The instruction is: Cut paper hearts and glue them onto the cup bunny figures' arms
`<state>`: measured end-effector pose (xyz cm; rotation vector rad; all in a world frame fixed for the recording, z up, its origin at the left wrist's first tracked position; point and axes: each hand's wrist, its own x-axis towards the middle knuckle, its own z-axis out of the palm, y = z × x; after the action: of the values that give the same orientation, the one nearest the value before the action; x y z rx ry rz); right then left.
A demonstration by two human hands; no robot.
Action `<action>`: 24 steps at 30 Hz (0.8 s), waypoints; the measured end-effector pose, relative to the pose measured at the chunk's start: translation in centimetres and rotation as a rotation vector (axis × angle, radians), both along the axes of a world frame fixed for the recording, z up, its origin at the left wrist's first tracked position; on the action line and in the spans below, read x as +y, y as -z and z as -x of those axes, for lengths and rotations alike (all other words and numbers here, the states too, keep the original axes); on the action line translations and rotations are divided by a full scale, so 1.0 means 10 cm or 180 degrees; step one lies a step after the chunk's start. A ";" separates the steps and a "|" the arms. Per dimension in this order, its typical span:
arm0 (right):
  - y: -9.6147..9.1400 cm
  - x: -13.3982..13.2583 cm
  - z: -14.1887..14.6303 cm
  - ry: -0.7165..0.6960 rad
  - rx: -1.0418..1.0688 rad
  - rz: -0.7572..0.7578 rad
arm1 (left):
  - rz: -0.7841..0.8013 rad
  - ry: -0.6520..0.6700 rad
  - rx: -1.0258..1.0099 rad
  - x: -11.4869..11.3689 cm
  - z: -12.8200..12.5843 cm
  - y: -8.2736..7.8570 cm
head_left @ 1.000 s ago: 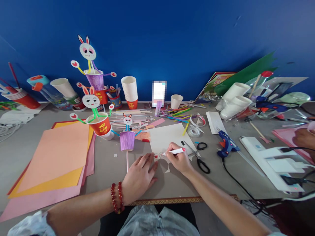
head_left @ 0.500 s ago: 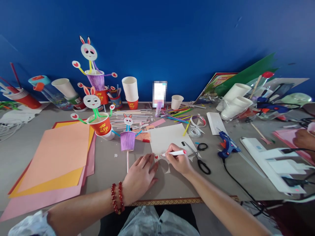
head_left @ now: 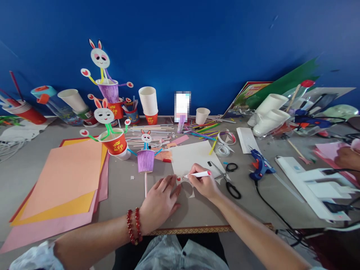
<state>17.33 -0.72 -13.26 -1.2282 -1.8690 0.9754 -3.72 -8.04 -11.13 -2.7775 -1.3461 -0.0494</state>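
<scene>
My right hand [head_left: 204, 183] grips a white marker with a red end [head_left: 201, 174]. Its tip meets a small white paper circle, partly hidden by the fingers. Just left of that lies another paper circle with a red heart [head_left: 179, 179]. My left hand [head_left: 161, 198] rests palm down on the table, fingers stretched, its fingertips beside the circles. Behind both hands is a sheet of white paper [head_left: 191, 155] with cut edges. Black-handled scissors [head_left: 231, 180] lie to the right of my right hand. A small purple cup rabbit on a stick [head_left: 145, 162] is beyond my left hand.
Coloured paper sheets [head_left: 67, 168] are stacked at the left. Rabbit cup figures [head_left: 113, 140] stand behind them. At the right are a blue glue gun [head_left: 261, 165], a white power strip [head_left: 292, 176] with cables, and another person's hand [head_left: 347, 157]. Loose straws [head_left: 157, 129] lie toward the wall.
The marker's red end has tilted slightly to the left, while its tip stays at the circle. My left hand has hardly moved. The other person's hand has shifted slightly at the right edge.
</scene>
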 end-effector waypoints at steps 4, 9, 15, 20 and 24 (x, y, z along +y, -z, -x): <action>-0.01 0.00 0.00 -0.0008 -0.0013 -0.0019 | 0.0008 0.0002 -0.0002 0.00 0.00 0.00; -0.01 -0.01 0.00 -0.0011 0.0021 -0.0011 | -0.0013 0.0009 0.0021 0.00 0.00 0.00; -0.01 -0.01 0.00 0.0019 0.0082 -0.0028 | -0.0026 0.0009 0.0023 0.01 0.00 -0.02; -0.03 -0.02 0.00 0.0094 0.0045 -0.0032 | -0.0008 -0.0015 0.0023 0.00 0.00 0.01; -0.03 -0.03 -0.01 0.0179 0.0017 -0.0048 | -0.0025 -0.0009 0.0005 0.00 0.00 0.02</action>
<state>17.39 -0.99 -12.95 -1.2614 -1.8245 0.9319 -3.72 -8.02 -11.28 -2.7686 -1.3465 -0.0521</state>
